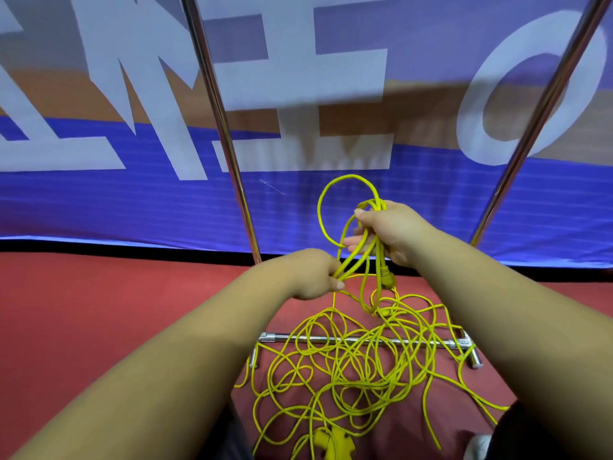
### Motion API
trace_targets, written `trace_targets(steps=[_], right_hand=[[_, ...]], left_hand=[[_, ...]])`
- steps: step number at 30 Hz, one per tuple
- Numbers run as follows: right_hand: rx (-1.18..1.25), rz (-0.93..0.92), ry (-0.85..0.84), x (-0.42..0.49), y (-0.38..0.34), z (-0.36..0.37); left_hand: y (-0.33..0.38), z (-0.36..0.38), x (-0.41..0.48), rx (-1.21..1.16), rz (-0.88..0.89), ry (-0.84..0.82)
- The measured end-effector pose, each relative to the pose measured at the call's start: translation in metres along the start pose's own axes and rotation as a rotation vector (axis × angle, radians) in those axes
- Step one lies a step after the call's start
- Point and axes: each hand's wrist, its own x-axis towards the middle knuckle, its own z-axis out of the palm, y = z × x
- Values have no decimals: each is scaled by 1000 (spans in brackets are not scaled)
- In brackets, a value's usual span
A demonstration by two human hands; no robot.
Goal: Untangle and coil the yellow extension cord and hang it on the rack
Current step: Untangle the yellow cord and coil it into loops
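Red floor [99, 310] carries tangled yellow extension cord [348, 366]; right hand [388, 234] grips several loops, left hand [315, 273] pinches one strand.

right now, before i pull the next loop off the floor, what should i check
1. Right hand grips the started loops of the yellow cord: ok.
2. Left hand pinches the feeding strand: ok.
3. Plug hangs free below the right hand: ok.
4. Pile on the floor is untangled: not ok, loops cross all over.
5. Cord is clear of the rack base bar: not ok, strands lie across it.
6. Feeding strand will slide out of the pile without a knot: cannot tell.
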Motion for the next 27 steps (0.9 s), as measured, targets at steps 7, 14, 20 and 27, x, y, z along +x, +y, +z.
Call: trace_targets(steps=[7, 14, 20, 27], right_hand=[[-175, 199, 78, 9, 6, -19], [-180, 70, 287, 24, 14, -28], [-137, 30, 72, 22, 10, -30], [-186, 128, -270, 1, 7, -4]], left_hand=[[-39, -24, -7, -335, -113, 238], [-61, -36, -1, -129, -208, 599], [-53, -39, -12, -181, 172, 257], [-36, -46, -14, -638, 227, 369]])
